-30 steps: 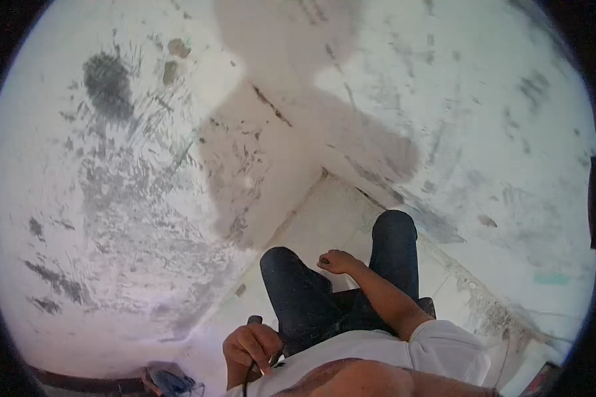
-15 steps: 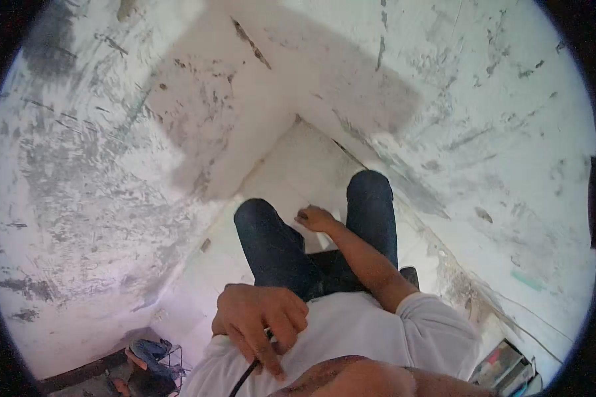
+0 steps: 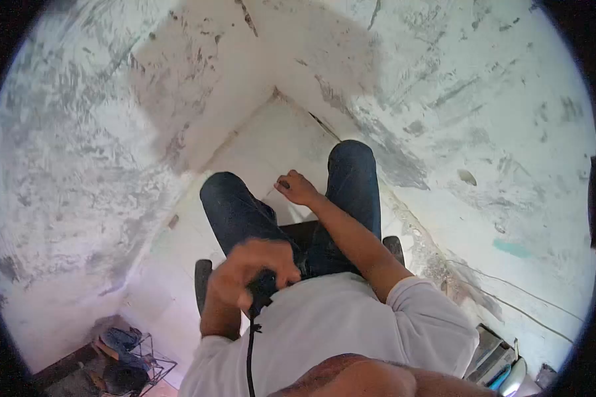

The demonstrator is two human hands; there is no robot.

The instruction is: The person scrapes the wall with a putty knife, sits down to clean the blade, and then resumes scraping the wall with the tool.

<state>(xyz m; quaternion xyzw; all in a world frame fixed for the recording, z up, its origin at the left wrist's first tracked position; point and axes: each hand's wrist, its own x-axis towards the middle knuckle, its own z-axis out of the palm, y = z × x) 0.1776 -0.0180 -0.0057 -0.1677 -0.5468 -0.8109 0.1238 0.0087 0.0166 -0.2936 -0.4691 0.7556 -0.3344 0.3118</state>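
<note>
Down in front of my chest, seen from the head camera, my left hand (image 3: 248,274) has its grip clamped around a black tool handle (image 3: 263,291), fingers curled over its top. A black cable (image 3: 249,354) hangs from the bottom of that handle and runs down across my white shirt (image 3: 351,324). Farther out, my right hand (image 3: 297,188) is stretched forward between my knees; its fingers are curled together, and something small and dark shows at the fingertips, too small for me to tell what it is or whether I am pinching it. Both legs are in dark jeans (image 3: 235,212), and I am sitting on a dark seat (image 3: 298,233) whose edges show beside my thighs. Ahead of me two rough, patchy white walls (image 3: 483,112) meet in a corner above a pale floor (image 3: 271,142). Low on the left a wire rack (image 3: 129,360) holds dark bundled items. A thin wire (image 3: 510,301) trails along the base of the right-hand wall.
</note>
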